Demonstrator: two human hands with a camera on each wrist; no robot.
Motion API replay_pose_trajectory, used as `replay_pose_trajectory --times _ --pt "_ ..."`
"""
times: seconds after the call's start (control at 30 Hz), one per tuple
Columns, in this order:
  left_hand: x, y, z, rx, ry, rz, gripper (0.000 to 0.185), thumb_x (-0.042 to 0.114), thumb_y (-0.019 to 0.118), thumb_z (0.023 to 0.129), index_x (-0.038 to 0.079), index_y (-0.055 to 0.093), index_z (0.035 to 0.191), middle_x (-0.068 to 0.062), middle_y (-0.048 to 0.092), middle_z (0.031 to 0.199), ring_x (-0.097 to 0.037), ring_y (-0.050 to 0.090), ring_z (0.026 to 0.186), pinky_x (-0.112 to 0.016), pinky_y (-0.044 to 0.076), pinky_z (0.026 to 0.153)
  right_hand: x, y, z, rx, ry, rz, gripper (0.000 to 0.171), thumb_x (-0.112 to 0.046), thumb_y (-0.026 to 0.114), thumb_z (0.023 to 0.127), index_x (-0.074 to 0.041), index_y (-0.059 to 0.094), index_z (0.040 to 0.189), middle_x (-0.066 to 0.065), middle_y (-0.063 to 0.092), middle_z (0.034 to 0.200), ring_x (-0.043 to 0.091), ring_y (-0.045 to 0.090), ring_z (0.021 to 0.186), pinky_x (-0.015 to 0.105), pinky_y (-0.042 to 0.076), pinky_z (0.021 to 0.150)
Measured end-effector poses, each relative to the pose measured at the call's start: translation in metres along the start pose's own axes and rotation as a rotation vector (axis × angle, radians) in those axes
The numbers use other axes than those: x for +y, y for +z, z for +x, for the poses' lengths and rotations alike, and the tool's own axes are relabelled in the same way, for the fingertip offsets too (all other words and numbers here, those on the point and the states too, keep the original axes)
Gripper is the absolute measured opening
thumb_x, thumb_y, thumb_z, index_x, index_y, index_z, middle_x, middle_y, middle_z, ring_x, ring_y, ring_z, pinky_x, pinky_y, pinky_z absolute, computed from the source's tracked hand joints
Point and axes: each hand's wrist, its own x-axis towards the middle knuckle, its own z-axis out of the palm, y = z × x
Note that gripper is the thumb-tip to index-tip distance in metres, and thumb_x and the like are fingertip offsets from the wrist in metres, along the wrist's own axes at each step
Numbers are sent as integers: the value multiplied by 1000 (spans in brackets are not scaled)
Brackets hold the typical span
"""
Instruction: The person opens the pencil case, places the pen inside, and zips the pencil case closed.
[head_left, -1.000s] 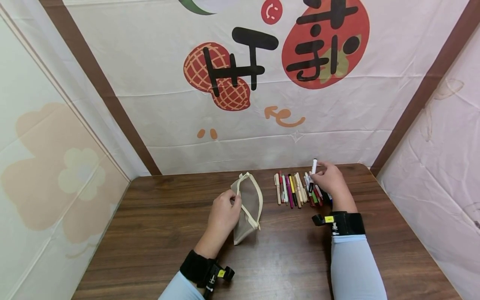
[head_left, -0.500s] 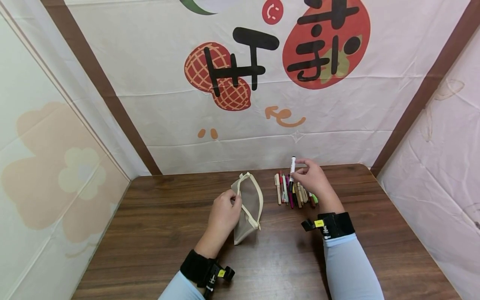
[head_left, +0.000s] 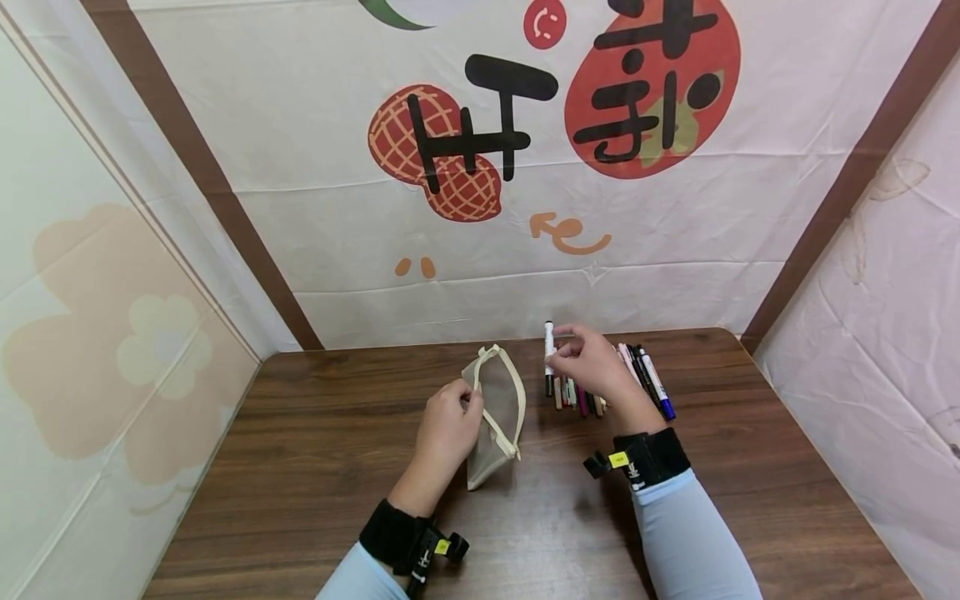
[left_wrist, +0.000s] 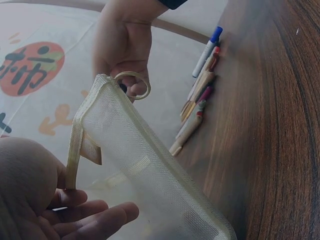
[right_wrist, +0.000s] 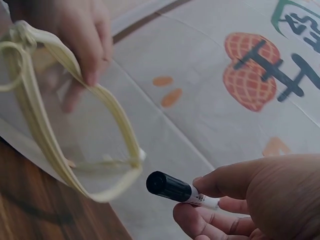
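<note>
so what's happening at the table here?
A person is at a wooden table. The left hand holds a mesh pencil pouch upright by its rim, mouth open. The right hand pinches a black-capped white marker just right of the pouch, above the table. A row of pens and markers lies on the table beyond and under that hand. The marker is not yet in the pouch.

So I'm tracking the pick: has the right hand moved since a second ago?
Yes. The right hand, pinching a marker, has moved left along the pen row toward the mesh pouch.
</note>
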Motion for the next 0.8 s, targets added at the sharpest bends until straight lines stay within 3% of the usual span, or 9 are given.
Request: replay_pose_trajectory --times 0.3,0.4,0.57,0.8 --pt "-1 1 1 -7 0 8 18 23 61 100 13 68 88 -5 69 88 -19 60 75 -34 51 68 -13 37 0 -122 -80 20 48 -19 78 94 -10 60 138 5 79 91 29 73 82 33 51 66" --pt "-1 2 2 -4 4 9 18 24 61 100 13 68 87 -5 68 86 -20 61 75 -34 51 68 -14 48 0 -160 -98 9 45 -17 78 93 -7 62 134 4 78 86 22 72 77 31 51 66" --pt "0 3 2 3 21 24 17 23 63 99 13 67 85 -5 69 85 -21 62 76 -36 52 69 -15 63 -1 -189 -109 -28 42 -16 81 91 -7 64 128 2 77 84 13 68 73 30 52 70" --pt "-1 5 1 7 28 25 17 22 63 99 13 67 85 -6 69 85 -21 60 74 -35 50 67 -17 73 -1 -213 -104 -103 38 -19 80 92 -6 66 125 0 77 85 12 69 74 30 54 69"
